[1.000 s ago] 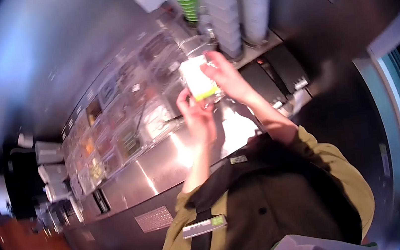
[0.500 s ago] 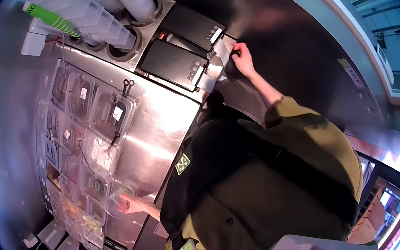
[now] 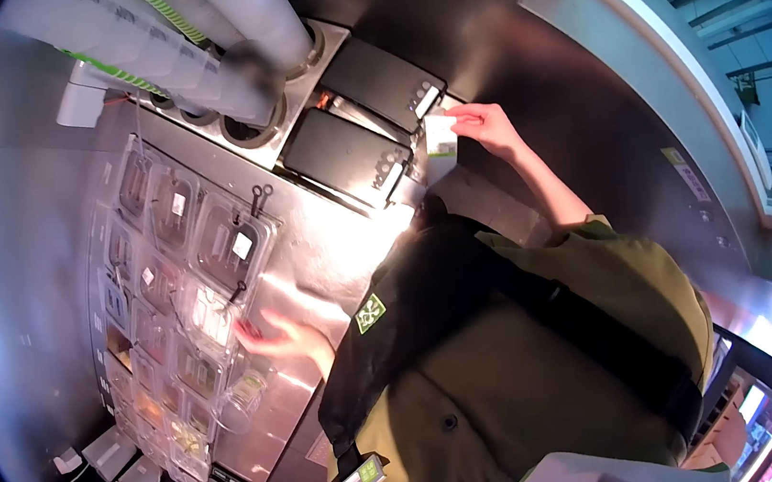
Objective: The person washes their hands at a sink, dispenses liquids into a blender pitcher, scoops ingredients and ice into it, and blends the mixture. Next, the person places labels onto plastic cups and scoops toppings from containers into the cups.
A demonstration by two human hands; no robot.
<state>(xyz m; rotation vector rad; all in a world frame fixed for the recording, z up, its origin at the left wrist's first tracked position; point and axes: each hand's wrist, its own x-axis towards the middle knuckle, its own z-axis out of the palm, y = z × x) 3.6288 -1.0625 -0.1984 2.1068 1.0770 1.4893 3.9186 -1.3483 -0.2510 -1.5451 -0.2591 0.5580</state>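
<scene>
My right hand [image 3: 485, 125] pinches the edge of a white label [image 3: 439, 134] with a green band, at the front of two black label printers. One printer [image 3: 381, 78] sits farther back, the other [image 3: 346, 154] nearer to me. My left hand [image 3: 280, 335] is apart from any object, blurred, its fingers extended over the steel counter. A clear plastic cup [image 3: 245, 400] rests on the counter just below that hand, beside the lidded clear containers [image 3: 230, 241].
Stacks of plastic cups [image 3: 248, 17] stand in round holders at the back left. Rows of clear food containers run along the left of the steel counter [image 3: 310, 250]. White dispensers [image 3: 109, 455] are at the lower left; a steel wall [image 3: 580, 92] rises on the right.
My left hand has let go of the clear cup and moved up and away from it. My right hand has taken hold of the label at the printer.
</scene>
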